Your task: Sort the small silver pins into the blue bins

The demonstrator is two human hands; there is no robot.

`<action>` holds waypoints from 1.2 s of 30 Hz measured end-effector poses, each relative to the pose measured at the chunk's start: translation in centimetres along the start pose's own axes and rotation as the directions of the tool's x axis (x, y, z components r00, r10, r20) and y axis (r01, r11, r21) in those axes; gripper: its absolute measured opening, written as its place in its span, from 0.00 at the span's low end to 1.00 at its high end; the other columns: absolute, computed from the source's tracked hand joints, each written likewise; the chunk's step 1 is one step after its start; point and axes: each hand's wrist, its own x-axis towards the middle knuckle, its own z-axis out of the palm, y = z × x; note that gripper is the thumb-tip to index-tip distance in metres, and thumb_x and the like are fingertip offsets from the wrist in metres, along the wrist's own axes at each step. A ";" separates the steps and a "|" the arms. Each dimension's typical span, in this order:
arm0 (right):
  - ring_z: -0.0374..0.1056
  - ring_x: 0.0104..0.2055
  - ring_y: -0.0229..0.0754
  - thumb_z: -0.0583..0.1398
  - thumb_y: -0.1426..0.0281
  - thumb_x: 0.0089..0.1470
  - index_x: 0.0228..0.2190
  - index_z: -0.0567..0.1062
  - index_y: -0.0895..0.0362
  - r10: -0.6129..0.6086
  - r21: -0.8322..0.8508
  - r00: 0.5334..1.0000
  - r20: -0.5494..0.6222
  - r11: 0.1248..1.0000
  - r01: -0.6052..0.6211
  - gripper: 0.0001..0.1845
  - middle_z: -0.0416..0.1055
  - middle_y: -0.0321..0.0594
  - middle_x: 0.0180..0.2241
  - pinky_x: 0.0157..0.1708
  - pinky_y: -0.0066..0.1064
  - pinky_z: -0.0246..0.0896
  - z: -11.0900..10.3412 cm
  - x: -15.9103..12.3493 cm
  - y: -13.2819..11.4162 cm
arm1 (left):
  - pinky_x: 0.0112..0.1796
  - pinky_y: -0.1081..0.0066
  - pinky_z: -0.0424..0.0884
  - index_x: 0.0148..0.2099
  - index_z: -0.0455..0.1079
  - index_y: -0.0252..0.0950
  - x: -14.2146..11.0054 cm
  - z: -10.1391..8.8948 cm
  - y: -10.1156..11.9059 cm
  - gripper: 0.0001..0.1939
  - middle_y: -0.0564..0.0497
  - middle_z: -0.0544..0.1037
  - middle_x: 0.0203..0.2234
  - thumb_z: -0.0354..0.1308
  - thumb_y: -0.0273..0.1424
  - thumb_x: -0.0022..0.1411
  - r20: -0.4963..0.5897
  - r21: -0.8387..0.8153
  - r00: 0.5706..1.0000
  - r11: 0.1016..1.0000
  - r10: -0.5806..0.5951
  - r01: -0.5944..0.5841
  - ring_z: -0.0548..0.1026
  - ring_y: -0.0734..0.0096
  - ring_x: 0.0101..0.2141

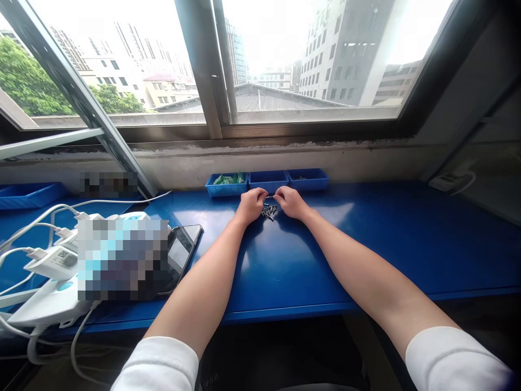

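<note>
Item, nearest my camera: two white sleeves (157, 364), one at each lower corner, with bare forearms reaching forward from them over a blue table (280, 277). Item: left hand (252, 206), thumb and fingers drawn narrow in a pinch, knuckles uppermost. Item: right hand (291, 202), mirrored, likewise pinched narrow, its fingertips turned in toward the left. Item, between the two: one slim metal piece (270, 196), which I read as gripped from both sides; too small for me to tell its type. Item: a loose pile of small metal pieces (269, 212), on the table just below the fingertips, strewn at mixed angles. Step in hand, by my judgement: two-handed fingertip handling of a single piece above the pile. The next move, I judge, calls for a light, steady pinch and fine turning at the fingers, with little from the arms. Pose: both arms long and low, converging in a V, wrists near the tabletop, hands apart by only a narrow gap. Item, behind the hands: three blue bins in a row, the left bin (227, 190) holding green material, the right bin (311, 185) small dark bits. Item, to the left: a phone (185, 247) beside a white power strip (44, 308).
</note>
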 end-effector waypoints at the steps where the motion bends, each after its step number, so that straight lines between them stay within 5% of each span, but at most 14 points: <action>1: 0.64 0.33 0.39 0.53 0.67 0.55 0.28 0.70 0.57 0.008 0.010 1.000 -0.010 1.000 -0.008 0.09 0.69 0.39 0.30 0.35 0.30 0.58 0.0 0.0 0.1 | 0.42 0.70 0.70 0.39 0.74 0.38 0.0 0.0 0.0 0.11 0.50 0.79 0.35 0.50 0.31 0.63 -0.003 -0.009 1.000 1.000 0.005 -0.005 0.75 0.68 0.38; 6: 0.64 0.29 0.37 0.57 0.65 0.51 0.28 0.71 0.57 0.080 0.209 0.996 -0.027 0.975 -0.072 0.08 0.70 0.36 0.27 0.33 0.30 0.60 -0.2 -0.1 0.0 | 0.42 0.70 0.70 0.37 0.75 0.37 -0.1 -0.1 0.0 0.08 0.49 0.79 0.35 0.54 0.29 0.60 -0.018 -0.006 0.999 0.999 0.040 -0.040 0.76 0.67 0.37; 10: 0.67 0.31 0.38 0.62 0.63 0.45 0.31 0.75 0.58 0.095 0.484 0.995 -0.012 0.871 -0.077 0.12 0.73 0.37 0.28 0.35 0.30 0.63 -0.6 -0.1 -0.3 | 0.42 0.70 0.70 0.37 0.75 0.36 0.0 -0.2 0.1 0.09 0.48 0.79 0.35 0.54 0.28 0.60 -0.025 -0.006 0.999 1.000 0.023 -0.023 0.76 0.67 0.37; 15: 0.70 0.32 0.41 0.62 0.62 0.43 0.31 0.78 0.57 0.190 0.593 0.981 0.030 0.787 -0.170 0.14 0.77 0.40 0.30 0.36 0.32 0.65 -1.0 0.0 -0.2 | 0.44 0.70 0.69 0.40 0.75 0.38 0.1 -0.1 0.1 0.09 0.50 0.79 0.38 0.54 0.30 0.61 -0.012 -0.008 1.000 1.000 -0.006 0.006 0.76 0.67 0.40; 18: 0.71 0.37 0.42 0.60 0.64 0.45 0.34 0.78 0.58 0.239 0.510 0.966 -0.099 0.846 -0.157 0.14 0.77 0.41 0.35 0.41 0.33 0.65 -1.1 0.1 0.3 | 0.46 0.69 0.68 0.44 0.73 0.38 0.2 -0.1 -0.3 0.11 0.49 0.78 0.41 0.53 0.29 0.61 -0.055 0.035 0.998 0.999 -0.033 0.035 0.75 0.66 0.42; 21: 0.67 0.46 0.44 0.58 0.67 0.47 0.43 0.77 0.57 0.251 0.249 0.931 -0.265 0.951 -0.185 0.20 0.76 0.42 0.42 0.49 0.36 0.61 -1.4 0.2 0.9 | 0.46 0.68 0.67 0.44 0.73 0.37 0.3 -0.3 -0.7 0.12 0.48 0.78 0.41 0.51 0.28 0.61 -0.105 0.103 0.990 0.990 -0.089 0.100 0.74 0.64 0.43; 26: 0.54 0.54 0.54 0.56 0.65 0.48 0.57 0.64 0.55 0.312 -0.160 0.913 -0.263 0.919 -0.360 0.33 0.65 0.42 0.56 0.53 0.49 0.52 -1.6 0.2 1.8 | 0.48 0.66 0.64 0.43 0.74 0.40 0.2 -0.4 -0.9 0.13 0.50 0.78 0.41 0.50 0.28 0.60 -0.081 0.179 0.982 0.967 -0.168 0.180 0.74 0.65 0.44; 32: 0.52 0.53 0.58 0.58 0.63 0.47 0.60 0.59 0.52 0.410 -0.251 0.897 -0.167 0.862 -0.441 0.38 0.45 0.39 0.66 0.50 0.52 0.52 -1.4 0.3 2.7 | 0.49 0.61 0.61 0.37 0.78 0.46 0.0 -0.5 -0.2 0.11 0.52 0.76 0.42 0.54 0.38 0.57 0.091 0.244 0.971 0.950 -0.223 0.195 0.71 0.60 0.46; 36: 0.53 0.54 0.57 0.58 0.65 0.47 0.54 0.68 0.53 0.278 -0.205 0.931 -0.238 0.922 -0.327 0.29 0.51 0.44 0.63 0.51 0.51 0.53 -1.0 0.2 2.5 | 0.49 0.60 0.59 0.39 0.78 0.47 0.0 -0.6 -0.1 0.13 0.52 0.76 0.44 0.54 0.39 0.56 0.139 0.257 0.965 0.949 -0.224 0.183 0.69 0.57 0.50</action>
